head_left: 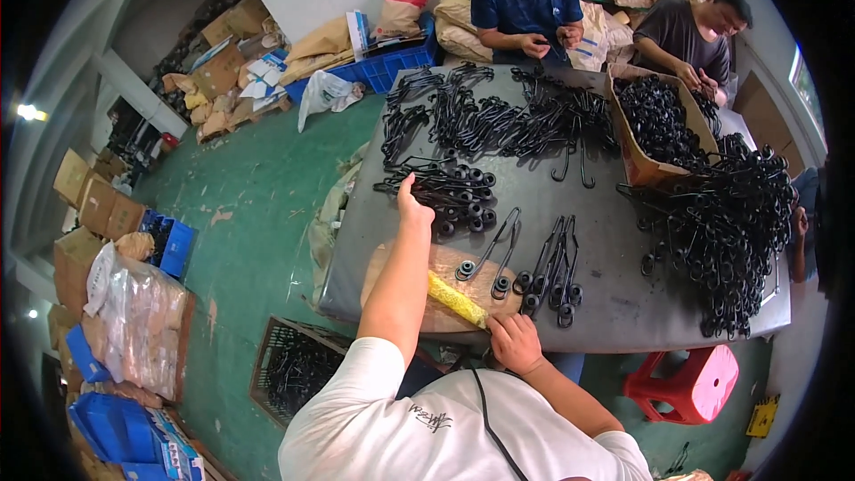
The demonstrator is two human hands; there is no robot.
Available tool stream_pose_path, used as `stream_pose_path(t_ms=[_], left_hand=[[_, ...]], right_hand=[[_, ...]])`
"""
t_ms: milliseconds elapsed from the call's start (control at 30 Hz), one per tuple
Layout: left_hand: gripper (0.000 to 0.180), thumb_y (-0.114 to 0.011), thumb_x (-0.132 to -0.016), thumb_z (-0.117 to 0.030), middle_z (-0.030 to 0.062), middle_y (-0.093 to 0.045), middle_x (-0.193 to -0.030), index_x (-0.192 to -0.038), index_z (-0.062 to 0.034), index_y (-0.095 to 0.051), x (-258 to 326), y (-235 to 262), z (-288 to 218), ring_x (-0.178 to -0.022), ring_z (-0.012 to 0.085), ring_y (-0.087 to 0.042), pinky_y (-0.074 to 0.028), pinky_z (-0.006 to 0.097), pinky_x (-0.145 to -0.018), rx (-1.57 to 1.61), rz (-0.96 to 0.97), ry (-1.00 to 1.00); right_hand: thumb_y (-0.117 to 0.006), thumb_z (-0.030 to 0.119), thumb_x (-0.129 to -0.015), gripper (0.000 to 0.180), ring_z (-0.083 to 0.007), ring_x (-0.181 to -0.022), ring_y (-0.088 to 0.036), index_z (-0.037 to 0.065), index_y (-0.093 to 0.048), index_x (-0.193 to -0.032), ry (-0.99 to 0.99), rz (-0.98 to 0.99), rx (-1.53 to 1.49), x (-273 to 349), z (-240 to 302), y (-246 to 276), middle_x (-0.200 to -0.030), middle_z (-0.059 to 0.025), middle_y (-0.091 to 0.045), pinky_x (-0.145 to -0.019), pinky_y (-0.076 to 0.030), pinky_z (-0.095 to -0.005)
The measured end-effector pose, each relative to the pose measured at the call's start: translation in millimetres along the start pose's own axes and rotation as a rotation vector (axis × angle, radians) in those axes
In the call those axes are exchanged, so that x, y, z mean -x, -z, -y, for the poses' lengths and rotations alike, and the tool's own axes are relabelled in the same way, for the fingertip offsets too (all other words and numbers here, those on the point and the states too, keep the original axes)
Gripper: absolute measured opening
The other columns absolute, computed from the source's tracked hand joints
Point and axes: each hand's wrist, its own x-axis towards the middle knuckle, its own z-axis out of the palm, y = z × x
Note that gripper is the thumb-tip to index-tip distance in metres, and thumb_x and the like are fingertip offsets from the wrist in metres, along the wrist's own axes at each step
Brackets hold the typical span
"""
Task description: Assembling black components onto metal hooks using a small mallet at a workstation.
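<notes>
My left hand (416, 207) reaches out to a stack of bent black metal rods with round black end pieces (459, 189) on the table's left side. One digit of it points up; its other fingers are hidden, so any hold on a rod is unclear. Close to the table's front edge, my right hand (515, 343) rests with fingers slightly apart, touching the end of a yellow strip (457, 299). That strip lies across a brown board (445, 260). Two black rods with rollers (492, 254) lie partly on the board, and several more (554, 272) lie to its right.
The grey table (614, 281) carries rows of black rods (499, 120) at its far side. A cardboard box of black parts (663, 120) and a tangled heap (721, 232) fill its right. Two people sit opposite. A red stool (690, 383) and a crate (294, 361) flank me.
</notes>
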Motion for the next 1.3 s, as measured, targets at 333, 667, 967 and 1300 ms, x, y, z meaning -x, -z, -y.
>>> stream_pose_path(t_ms=[333, 667, 967, 1300], left_hand=[[0.024, -0.075, -0.079, -0.022, 0.0115, -0.069, -0.103, -0.096, -0.0072, -0.065, 15, 3, -10, -0.096, 0.0333, -0.065, -0.051, 0.053, -0.092, 0.037, 0.093, 0.053], [0.013, -0.070, -0.082, -0.019, 0.0087, -0.069, -0.091, -0.088, -0.0092, -0.065, 30, 13, -42, -0.084, 0.0298, -0.065, -0.055, 0.048, -0.079, 0.134, 0.073, -0.032], [0.014, -0.065, -0.087, -0.023, 0.0046, -0.064, -0.080, -0.085, -0.0106, -0.061, 50, 42, -65, -0.074, 0.0243, -0.060, -0.053, 0.042, -0.072, 0.332, 0.091, -0.062], [0.014, -0.066, -0.087, -0.026, -0.0002, -0.064, -0.072, -0.079, -0.0162, -0.061, 56, 41, -101, -0.067, 0.0202, -0.061, -0.049, 0.038, -0.063, 0.475, 0.159, -0.209]], right_hand=[[-0.068, 0.009, -0.073, 0.042, -0.0232, -0.089, -0.059, 0.007, -0.060, -0.115, 0.008, 0.004, 0.054, 1, 1, -2, -0.105, -0.0063, -0.062, -0.076, -0.046, -0.0372], [-0.068, 0.009, -0.071, 0.045, -0.0253, -0.089, -0.058, 0.008, -0.059, -0.115, 0.009, 0.014, 0.085, 7, -1, -9, -0.100, -0.0066, -0.061, -0.078, -0.046, -0.0385], [-0.065, 0.005, -0.071, 0.043, -0.0295, -0.084, -0.056, 0.007, -0.059, -0.113, 0.041, -0.042, 0.108, 2, -3, -14, -0.092, -0.0099, -0.059, -0.075, -0.045, -0.0414], [-0.061, 0.003, -0.075, 0.036, -0.0330, -0.090, -0.056, 0.006, -0.060, -0.111, 0.011, 0.003, 0.124, 4, 0, -18, -0.098, -0.0128, -0.060, -0.082, -0.045, -0.0438]])
